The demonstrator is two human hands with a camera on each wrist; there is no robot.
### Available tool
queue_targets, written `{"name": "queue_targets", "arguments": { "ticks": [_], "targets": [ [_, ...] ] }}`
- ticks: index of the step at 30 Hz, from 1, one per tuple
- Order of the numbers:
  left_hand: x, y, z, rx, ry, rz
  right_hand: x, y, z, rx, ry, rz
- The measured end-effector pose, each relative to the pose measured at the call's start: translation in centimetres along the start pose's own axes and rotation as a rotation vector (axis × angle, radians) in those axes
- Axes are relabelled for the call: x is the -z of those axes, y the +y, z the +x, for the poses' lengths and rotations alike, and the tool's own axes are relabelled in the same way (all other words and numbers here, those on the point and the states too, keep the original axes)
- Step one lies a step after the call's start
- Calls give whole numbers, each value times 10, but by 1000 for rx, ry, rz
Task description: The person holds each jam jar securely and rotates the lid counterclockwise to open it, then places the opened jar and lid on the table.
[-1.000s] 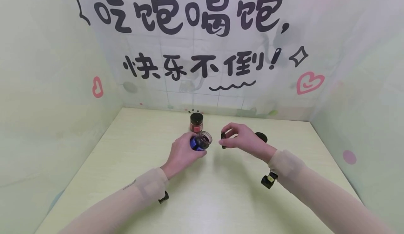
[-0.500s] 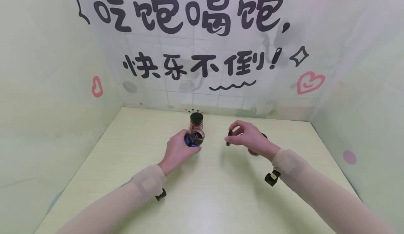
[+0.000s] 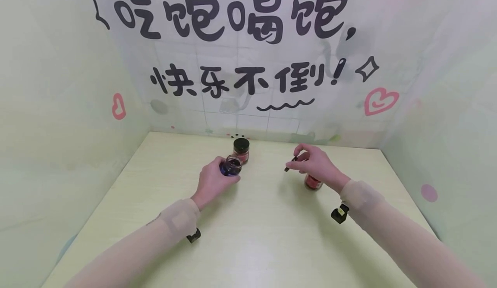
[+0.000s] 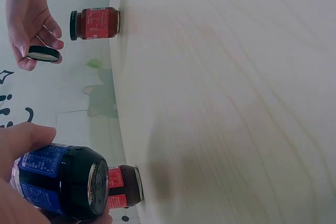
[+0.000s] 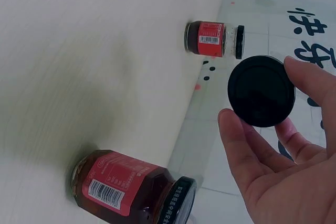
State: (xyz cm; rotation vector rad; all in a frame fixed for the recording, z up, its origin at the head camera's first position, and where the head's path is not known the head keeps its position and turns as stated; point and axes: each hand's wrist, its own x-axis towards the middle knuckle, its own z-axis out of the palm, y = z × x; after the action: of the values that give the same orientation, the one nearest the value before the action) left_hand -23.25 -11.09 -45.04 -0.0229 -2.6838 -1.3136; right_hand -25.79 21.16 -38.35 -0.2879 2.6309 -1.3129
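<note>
In the head view my left hand (image 3: 212, 179) grips a glass jar (image 3: 230, 170) with a blue label, its mouth uncovered and dark contents inside. The left wrist view shows this jar's base raised off the table. Over to the right, my right hand (image 3: 316, 165) pinches a round black jar lid (image 5: 261, 92) by its edge, in the air. Just behind the blue-labelled jar stands a red-labelled jar (image 3: 241, 150) with a black lid. Another red-labelled jar (image 5: 123, 184), capped in black, stands below my right hand, which partly hides it in the head view.
The pale wooden table (image 3: 248, 236) runs back to a wall (image 3: 186, 119) printed with large dark characters. Side walls close off the left and right. A small black device hangs at each wrist.
My left hand has carried the blue-labelled jar left and slightly back, its mouth now tipped less to the right. My right hand has moved the lid rightward, uncovering more of the right red-labelled jar.
</note>
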Motion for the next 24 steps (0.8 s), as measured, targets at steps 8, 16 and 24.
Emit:
{"name": "queue_targets", "arguments": {
  "ticks": [8, 16, 24],
  "targets": [
    [2, -8, 5, 30, 7, -34, 9, 8, 3, 35, 65, -74],
    [5, -16, 10, 57, -3, -47, 22, 18, 0, 65, 122, -128],
    [13, -27, 12, 85, 17, -44, 34, 28, -4, 48, 146, -172]
  ]
}}
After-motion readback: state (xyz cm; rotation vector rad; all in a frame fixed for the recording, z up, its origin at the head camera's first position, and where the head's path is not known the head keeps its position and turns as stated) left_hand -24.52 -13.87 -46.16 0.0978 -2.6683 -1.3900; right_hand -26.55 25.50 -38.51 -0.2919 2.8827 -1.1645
